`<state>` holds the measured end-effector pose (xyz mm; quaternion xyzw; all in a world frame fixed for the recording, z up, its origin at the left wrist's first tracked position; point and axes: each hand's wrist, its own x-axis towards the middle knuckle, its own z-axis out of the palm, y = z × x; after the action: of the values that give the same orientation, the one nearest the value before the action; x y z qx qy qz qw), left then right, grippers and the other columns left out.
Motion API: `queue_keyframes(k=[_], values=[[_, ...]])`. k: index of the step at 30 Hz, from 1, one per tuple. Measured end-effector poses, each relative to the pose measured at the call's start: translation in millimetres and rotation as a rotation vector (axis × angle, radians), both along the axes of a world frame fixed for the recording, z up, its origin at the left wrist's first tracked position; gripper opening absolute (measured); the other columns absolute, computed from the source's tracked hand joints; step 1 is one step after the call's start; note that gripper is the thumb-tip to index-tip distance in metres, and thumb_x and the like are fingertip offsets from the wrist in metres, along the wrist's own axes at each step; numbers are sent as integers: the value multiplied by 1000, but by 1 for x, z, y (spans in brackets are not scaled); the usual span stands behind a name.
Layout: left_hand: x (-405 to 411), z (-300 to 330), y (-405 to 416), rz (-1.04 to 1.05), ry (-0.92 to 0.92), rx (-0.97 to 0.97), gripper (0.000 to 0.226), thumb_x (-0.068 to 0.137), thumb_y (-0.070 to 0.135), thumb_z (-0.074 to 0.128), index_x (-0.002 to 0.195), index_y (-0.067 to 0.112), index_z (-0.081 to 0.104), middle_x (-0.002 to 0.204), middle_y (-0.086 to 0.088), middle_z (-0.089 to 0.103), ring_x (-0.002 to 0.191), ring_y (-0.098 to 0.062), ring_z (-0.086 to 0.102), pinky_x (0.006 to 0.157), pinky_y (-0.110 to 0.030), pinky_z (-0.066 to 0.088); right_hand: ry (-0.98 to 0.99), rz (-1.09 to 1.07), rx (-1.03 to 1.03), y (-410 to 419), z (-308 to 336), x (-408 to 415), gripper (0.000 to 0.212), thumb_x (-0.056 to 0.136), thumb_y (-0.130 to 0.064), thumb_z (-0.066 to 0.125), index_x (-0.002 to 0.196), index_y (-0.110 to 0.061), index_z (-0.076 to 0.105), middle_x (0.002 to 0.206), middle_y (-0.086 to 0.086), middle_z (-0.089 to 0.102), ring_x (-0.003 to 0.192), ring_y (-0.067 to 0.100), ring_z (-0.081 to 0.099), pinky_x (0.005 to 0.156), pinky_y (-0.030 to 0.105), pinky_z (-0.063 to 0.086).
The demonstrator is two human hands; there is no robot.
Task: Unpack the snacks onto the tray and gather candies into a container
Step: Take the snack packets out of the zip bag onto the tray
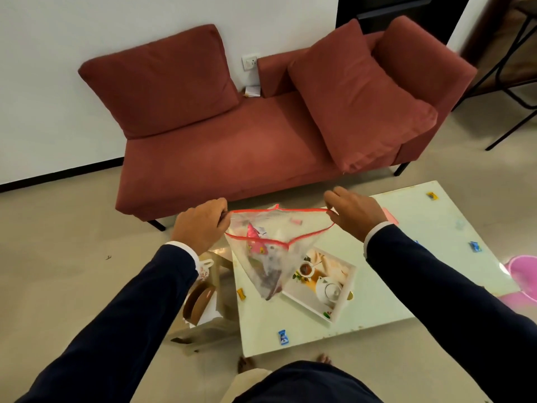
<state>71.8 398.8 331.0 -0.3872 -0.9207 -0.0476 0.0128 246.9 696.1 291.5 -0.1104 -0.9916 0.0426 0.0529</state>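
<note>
A clear zip bag [270, 257] with a red rim hangs in the air above the white table [377, 312]. My left hand [200, 225] pinches the rim's left corner and my right hand [354, 212] pinches its right corner, holding the mouth spread wide. Inside lie a pink snack packet [255, 242] and some darker items at the bottom. Below the bag sits a white tray [345, 286] printed with a teapot picture. Wrapped candies lie scattered on the table: a blue one [284, 337] near the front edge, a yellow one [241, 294] at the left, another blue one [475, 246] and a yellow one [432, 195] to the right.
A red sofa [247, 152] with cushions stands behind the table. A pink plastic basin [523, 274] sits at the right edge. Left of the table a small stool [215, 315] carries a round brown object and a white bag. Black chair legs [517, 112] stand far right.
</note>
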Motion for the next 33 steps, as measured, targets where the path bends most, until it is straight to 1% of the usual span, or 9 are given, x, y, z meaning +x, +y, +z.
queue_keyframes(k=[5,8,10,14,17,21,26,29,33], values=[[7,-2,6,135,-427,355,23,102,27,54,80,21,51,63,2,66,55,-14,65,57,-41,56,269,200,-115,-38,11,-5,18,81,6,70,93,-6,67,92,13,60,80,31,55,64,38,45],[14,-2,16,216,-519,477,22,102,24,56,81,17,55,68,-4,63,59,-29,64,51,-40,59,32,288,-586,-87,22,-18,37,93,-45,66,112,-13,71,109,5,66,99,22,60,85,34,49],[18,-2,21,284,-623,594,22,102,22,56,84,10,57,69,-5,62,58,-23,64,46,-31,58,-271,246,-647,-111,22,-32,62,91,-66,55,129,-19,63,120,1,67,100,20,62,84,33,49],[17,-1,18,440,-880,884,24,105,22,53,86,6,56,76,-16,66,61,-25,72,49,-35,60,-285,241,-437,-126,13,-55,36,103,-35,51,134,-20,59,118,8,71,97,30,67,78,31,49],[16,-6,0,438,-1040,1048,28,108,25,43,94,8,60,93,-14,74,84,-31,77,61,-42,63,-216,235,-739,-113,15,-72,32,106,-17,46,128,-16,68,110,-3,73,92,20,69,77,23,54],[21,-47,-23,584,-1054,912,32,108,37,42,119,13,59,119,-6,68,107,-27,68,80,-45,56,-180,275,-1032,-98,46,-95,30,107,-17,48,130,-10,67,96,-6,67,90,15,64,71,13,55],[33,-94,-36,1022,-1336,1027,53,95,63,47,109,15,63,89,-2,71,92,-25,62,81,-39,48,-88,407,-1463,-96,113,-107,27,104,-17,51,122,-15,72,98,10,64,93,23,57,89,30,45],[30,-102,-36,874,-1616,1120,83,89,80,37,135,14,58,131,-16,65,129,-39,56,112,-58,39,-85,500,-1693,-95,152,-106,28,100,-21,53,116,-16,76,107,7,70,99,22,66,93,33,50],[20,-86,-29,648,-1738,1546,83,84,78,47,144,22,57,144,-14,60,132,-38,57,118,-56,35,-33,450,-1901,-82,172,-106,17,87,-27,72,98,-17,81,99,0,79,93,13,75,85,27,59]])
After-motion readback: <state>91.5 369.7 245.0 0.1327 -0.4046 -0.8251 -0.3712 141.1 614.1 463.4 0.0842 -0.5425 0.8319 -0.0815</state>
